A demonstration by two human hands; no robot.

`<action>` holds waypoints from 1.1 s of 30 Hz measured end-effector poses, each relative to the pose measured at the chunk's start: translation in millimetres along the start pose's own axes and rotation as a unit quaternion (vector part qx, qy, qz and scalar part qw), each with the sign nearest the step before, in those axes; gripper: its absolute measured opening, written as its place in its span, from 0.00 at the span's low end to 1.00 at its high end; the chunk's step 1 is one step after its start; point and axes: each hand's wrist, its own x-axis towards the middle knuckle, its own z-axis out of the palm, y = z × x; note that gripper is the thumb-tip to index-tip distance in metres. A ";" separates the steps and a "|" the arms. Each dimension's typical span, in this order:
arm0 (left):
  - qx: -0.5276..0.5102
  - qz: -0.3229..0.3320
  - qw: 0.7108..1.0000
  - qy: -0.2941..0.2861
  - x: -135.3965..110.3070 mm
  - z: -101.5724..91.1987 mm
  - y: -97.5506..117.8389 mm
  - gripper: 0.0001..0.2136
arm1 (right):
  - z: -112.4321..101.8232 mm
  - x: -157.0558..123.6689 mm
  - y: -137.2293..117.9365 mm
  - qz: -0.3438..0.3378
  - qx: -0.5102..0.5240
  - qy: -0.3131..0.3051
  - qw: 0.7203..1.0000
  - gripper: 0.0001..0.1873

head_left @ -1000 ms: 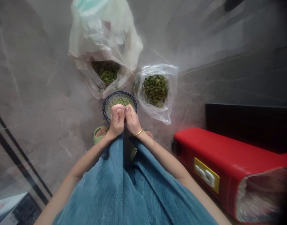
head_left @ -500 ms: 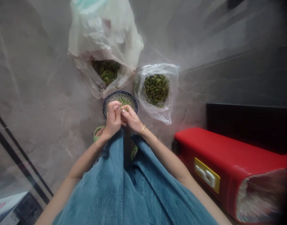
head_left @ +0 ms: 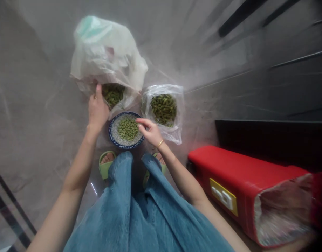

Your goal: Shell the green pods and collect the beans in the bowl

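My left hand is at the left edge of the white plastic bag, beside the green bean pods in its mouth. One finger points up along the bag; the others are curled or hidden, so its grip is unclear. Over the right rim of a blue-and-white plate is my right hand, its index finger stretched out and thumb apart, with nothing visible in it. Shelled green beans lie heaped on the plate. Right of the plate, a clear plastic bag holds more pods.
A red bin-like container with a yellow panel and a plastic liner lies at the right, by a black panel. My feet in green sandals are just below the plate, on a grey marbled floor.
My hands were together over the plate, fingers pinched on something small and green. The left has moved up and left to the white bag; the right has drawn aside, uncovering the beans.
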 end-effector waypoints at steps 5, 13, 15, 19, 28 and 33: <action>0.004 -0.022 0.999 0.027 4.4 6.7 -1.3 0.22 | -60.9 56.0 34.3 0.051 -0.266 0.169 0.948 0.19; 0.072 0.023 0.997 0.023 -40.3 14.9 40.9 0.22 | -80.3 87.3 59.9 0.152 -0.378 0.150 0.901 0.17; 0.043 0.028 0.998 0.023 -48.3 16.7 46.9 0.21 | -81.0 86.3 56.8 0.156 -0.372 0.166 0.900 0.14; -0.015 0.013 1.000 -0.017 -58.8 18.0 56.1 0.19 | -83.0 77.1 43.5 0.097 -0.272 0.247 0.925 0.10; -0.148 0.065 0.968 -0.191 -84.8 14.4 75.6 0.18 | -11.2 -0.6 -18.9 0.203 0.322 -0.044 0.924 0.21; -0.087 0.152 0.977 -0.124 -99.3 8.8 74.4 0.16 | 9.2 -16.1 -23.2 0.249 0.330 -0.038 0.910 0.24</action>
